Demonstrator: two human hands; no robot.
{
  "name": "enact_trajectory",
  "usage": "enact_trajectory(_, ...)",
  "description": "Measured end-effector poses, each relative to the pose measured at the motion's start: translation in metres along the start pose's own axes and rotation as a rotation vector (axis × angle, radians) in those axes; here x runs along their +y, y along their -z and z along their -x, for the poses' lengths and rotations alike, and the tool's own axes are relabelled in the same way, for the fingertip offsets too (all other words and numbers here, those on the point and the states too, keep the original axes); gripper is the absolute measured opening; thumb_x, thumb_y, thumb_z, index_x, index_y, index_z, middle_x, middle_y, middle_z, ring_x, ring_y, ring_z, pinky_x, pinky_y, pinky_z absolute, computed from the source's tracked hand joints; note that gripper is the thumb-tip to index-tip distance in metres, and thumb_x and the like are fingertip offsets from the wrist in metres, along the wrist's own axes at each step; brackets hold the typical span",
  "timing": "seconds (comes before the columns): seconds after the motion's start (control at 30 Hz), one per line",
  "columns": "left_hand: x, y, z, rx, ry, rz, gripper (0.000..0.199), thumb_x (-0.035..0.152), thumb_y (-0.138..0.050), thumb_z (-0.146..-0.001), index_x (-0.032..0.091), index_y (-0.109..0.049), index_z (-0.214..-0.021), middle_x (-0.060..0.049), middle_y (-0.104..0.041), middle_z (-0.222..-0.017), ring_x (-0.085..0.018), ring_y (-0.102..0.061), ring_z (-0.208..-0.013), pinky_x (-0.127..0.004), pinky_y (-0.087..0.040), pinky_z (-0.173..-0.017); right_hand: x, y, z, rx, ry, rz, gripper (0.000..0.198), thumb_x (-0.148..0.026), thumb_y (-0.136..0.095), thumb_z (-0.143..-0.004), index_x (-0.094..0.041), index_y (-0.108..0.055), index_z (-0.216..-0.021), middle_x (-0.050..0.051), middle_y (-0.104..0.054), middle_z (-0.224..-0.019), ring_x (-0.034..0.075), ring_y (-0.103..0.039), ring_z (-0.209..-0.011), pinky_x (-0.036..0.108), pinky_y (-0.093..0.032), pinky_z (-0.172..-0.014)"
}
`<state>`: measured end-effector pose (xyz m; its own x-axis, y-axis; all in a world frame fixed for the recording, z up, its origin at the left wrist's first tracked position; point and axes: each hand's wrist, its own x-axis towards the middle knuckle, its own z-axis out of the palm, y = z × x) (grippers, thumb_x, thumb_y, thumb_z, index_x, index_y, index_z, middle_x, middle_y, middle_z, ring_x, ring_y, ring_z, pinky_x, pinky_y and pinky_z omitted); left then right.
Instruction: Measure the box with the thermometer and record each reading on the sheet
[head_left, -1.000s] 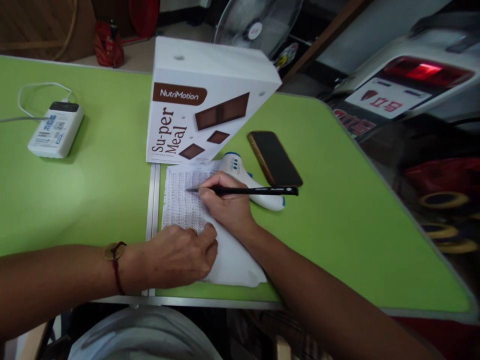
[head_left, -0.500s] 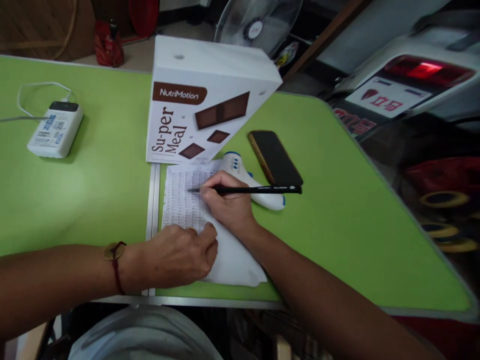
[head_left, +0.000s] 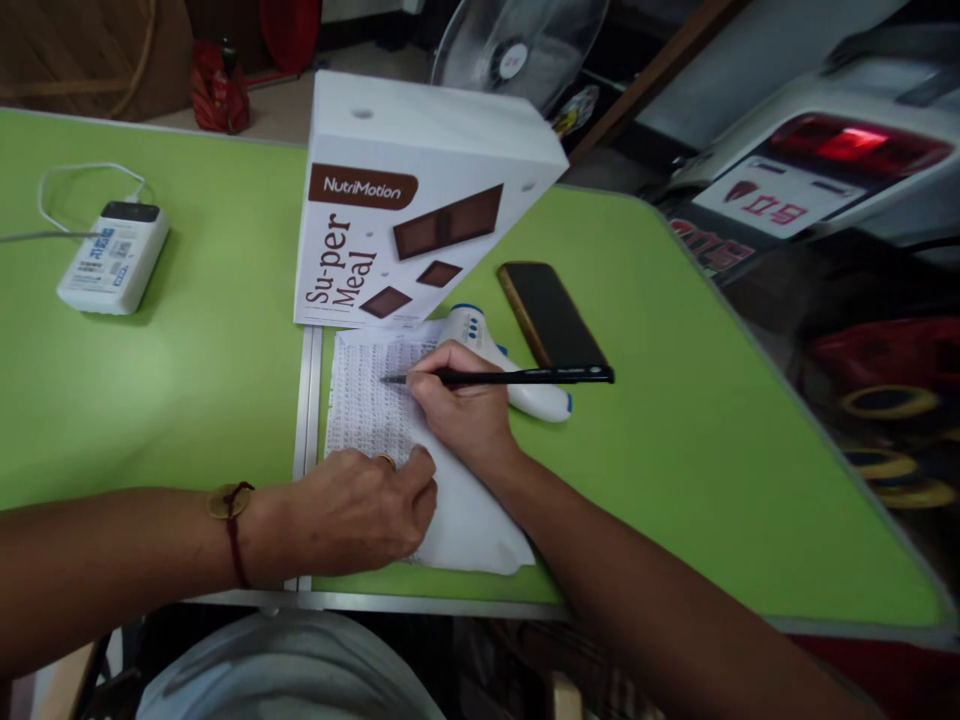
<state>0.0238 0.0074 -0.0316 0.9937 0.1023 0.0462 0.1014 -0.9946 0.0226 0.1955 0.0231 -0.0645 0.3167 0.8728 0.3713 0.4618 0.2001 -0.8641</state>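
Note:
My right hand (head_left: 465, 405) pinches a black pen (head_left: 544, 376), its tip on a sheet of paper (head_left: 465, 510) filled on the left with rows of small handwriting. The pen lies nearly level, its back end pointing right. My left hand (head_left: 367, 505) is curled into a loose fist and rests on the lower left part of the sheet; a ring and a red cord bracelet show on it. A white and blue infrared thermometer (head_left: 540, 400) lies beside the paper, partly behind my right hand and the pen.
A white NutriMotion box (head_left: 375, 240) stands just behind the paper. A dark phone (head_left: 555, 315) lies to the right on the green table (head_left: 690, 450). At left sits a white power bank (head_left: 116, 260) with cables. A fan (head_left: 517, 55) and a scooter (head_left: 840, 170) are beyond.
My right hand and the pen have shifted slightly to the right over the written rows. My left hand stays in place on the paper.

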Motion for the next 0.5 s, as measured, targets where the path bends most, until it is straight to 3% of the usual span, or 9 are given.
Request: enact_trajectory(0.5,-0.0007,-0.0028,0.0006,0.031,-0.005,-0.006,0.032,0.010,-0.035,-0.099,0.006,-0.066,-0.106,-0.020,-0.067,-0.117,-0.018,-0.066,-0.057,-0.034,-0.049,-0.039,-0.0023,0.0002,0.0006,-0.008,0.004,0.006,0.011,-0.020,-0.055,-0.065,-0.023,-0.050,-0.056,-0.007,-0.048,-0.050,0.010,-0.040,-0.049,0.026,-0.037,-0.049)
